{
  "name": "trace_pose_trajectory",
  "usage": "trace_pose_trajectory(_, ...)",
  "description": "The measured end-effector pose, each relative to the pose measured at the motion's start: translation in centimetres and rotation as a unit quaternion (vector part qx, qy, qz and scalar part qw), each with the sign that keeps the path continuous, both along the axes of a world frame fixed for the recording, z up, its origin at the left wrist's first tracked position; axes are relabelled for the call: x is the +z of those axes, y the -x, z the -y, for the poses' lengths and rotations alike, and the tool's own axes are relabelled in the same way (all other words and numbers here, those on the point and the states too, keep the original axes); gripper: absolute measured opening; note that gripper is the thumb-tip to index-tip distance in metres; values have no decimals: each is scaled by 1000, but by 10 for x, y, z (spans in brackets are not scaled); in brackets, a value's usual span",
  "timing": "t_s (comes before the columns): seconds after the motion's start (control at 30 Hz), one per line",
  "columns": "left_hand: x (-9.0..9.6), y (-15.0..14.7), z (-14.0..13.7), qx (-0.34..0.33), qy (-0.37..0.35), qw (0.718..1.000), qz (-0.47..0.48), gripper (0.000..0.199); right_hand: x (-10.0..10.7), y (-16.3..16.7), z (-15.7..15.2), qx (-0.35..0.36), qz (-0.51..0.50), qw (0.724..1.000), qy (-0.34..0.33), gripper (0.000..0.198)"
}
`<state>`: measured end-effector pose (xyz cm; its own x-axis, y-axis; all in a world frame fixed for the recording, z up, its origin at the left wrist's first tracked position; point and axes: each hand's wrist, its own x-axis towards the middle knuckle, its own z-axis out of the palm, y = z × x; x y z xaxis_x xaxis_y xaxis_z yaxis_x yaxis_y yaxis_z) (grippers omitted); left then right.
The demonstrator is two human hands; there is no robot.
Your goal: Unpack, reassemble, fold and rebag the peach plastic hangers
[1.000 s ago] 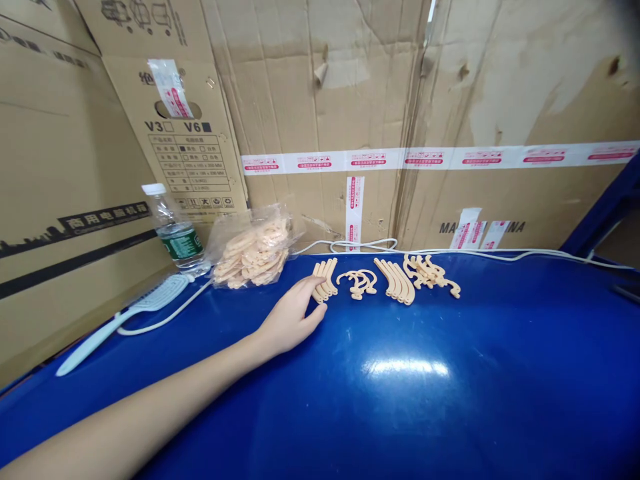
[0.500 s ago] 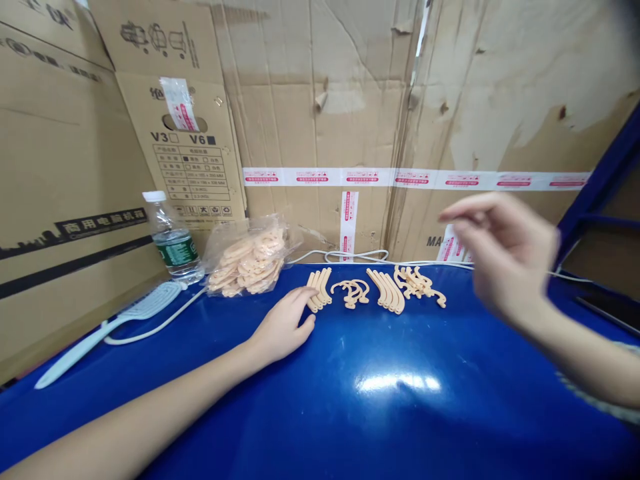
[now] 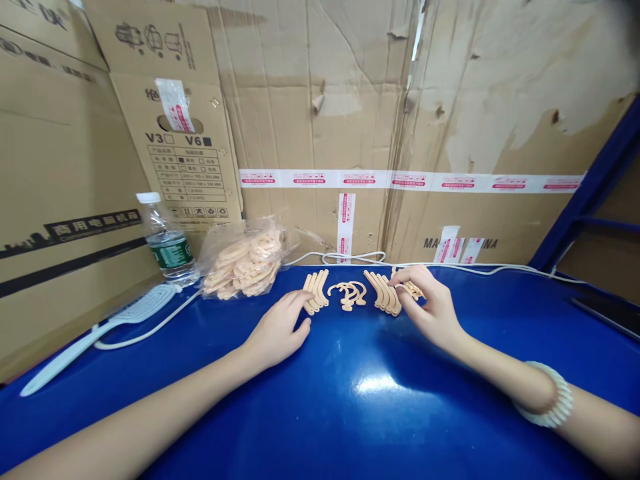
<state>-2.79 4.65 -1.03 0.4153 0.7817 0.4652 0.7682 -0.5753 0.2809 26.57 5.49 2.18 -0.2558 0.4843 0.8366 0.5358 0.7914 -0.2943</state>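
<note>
The left hand lay palm down on the blue table, its fingers loosely spread and closed on nothing; the fingertips touched the near end of a small row of curved peach plastic strips lined up side by side. The right hand rested further along the same line, fingers curled over a loose heap of peach hook-shaped pieces, thumb and forefinger drawn together at the heap. Whether they actually pinched a piece could not be told, because the hand covered most of the heap. A pale beaded bracelet sat on the right wrist.

Between the two hands lay two more groups: a few hooked peach pieces tangled together, and just to their right a second row of curved strips, which lay just beside the right forefinger. All four groups sat in one line near the back edge of the table, close to the cardboard wall.

To the left of the line, a clear plastic bag full of the same peach parts leaned near the cardboard. Beside it stood a water bottle with a green label, and in front of that lay a pale blue hairbrush flat on the table. A white cable ran along the back edge behind the pieces.
</note>
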Motion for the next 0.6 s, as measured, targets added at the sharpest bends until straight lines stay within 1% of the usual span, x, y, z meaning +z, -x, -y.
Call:
trace_pose_trajectory(0.17, -1, 0, -1, -3, -1, 1000, -2, 40, -3, 5, 3, 18, 44, 999, 21, 16)
trace_pose_trajectory(0.27, -1, 0, -1, -3, -1, 1000, -3, 40, -4, 11, 1, 29, 96, 993, 60, 19)
trace_pose_trajectory(0.37, -2, -1, -1, -4, -2, 1000, -5, 40, -5, 17, -1, 62, 156, 981, 95, 24)
trace_pose_trajectory(0.47, -2, -1, -1, -4, -3, 1000, -8, 39, -9, 22, -2, 99, 216, 966, 101, 29)
trace_pose_trajectory(0.6, -1, -2, 0, -7, -6, 1000, -13, 38, -15, 24, -1, 87, 283, 950, 98, 35)
